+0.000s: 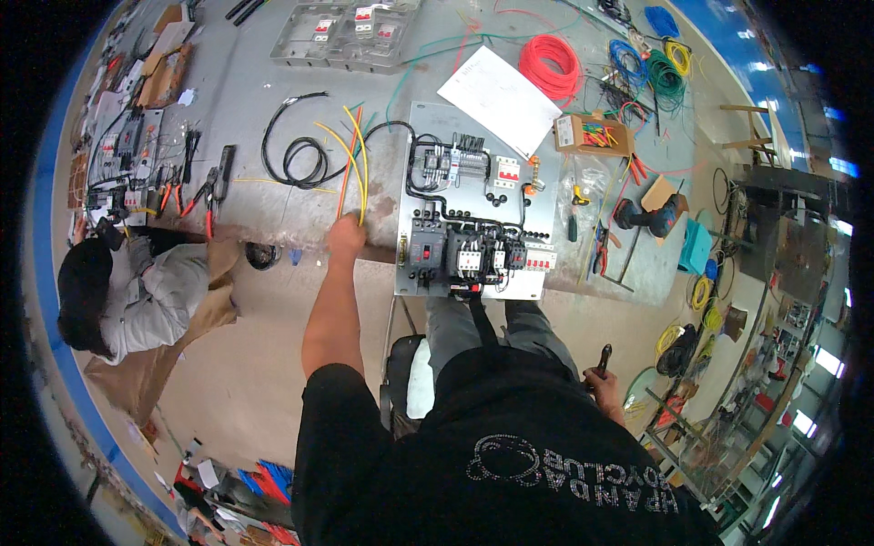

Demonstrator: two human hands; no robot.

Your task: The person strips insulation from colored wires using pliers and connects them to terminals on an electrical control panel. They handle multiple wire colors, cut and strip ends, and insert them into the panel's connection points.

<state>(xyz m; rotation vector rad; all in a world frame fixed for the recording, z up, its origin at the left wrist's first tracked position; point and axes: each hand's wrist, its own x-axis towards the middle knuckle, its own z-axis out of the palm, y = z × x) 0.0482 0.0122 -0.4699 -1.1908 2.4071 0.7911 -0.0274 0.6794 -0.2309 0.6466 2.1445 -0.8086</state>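
At the table's front edge my left hand [346,235] is closed around a few wires [362,173], yellow and orange-red with a green end, which fan out over the table. My right hand [603,389] is low at my right side, off the table, gripping a dark, slim-handled tool [603,357] whose kind I cannot make out. Between the two hands, in front of me, lies a grey mounting panel [414,127] carrying a black circuit breaker [426,250], contactors [470,261], a white breaker with red switches [508,173] and black wiring. A black cable [305,159] coils left of the panel.
Right of the panel are pliers [601,250], a cordless drill [651,218] and a box of wire pieces [594,136]. Behind lie a paper sheet [501,100] and a red wire coil [550,67]. Another person [150,287] works at the left among hand tools [209,187].
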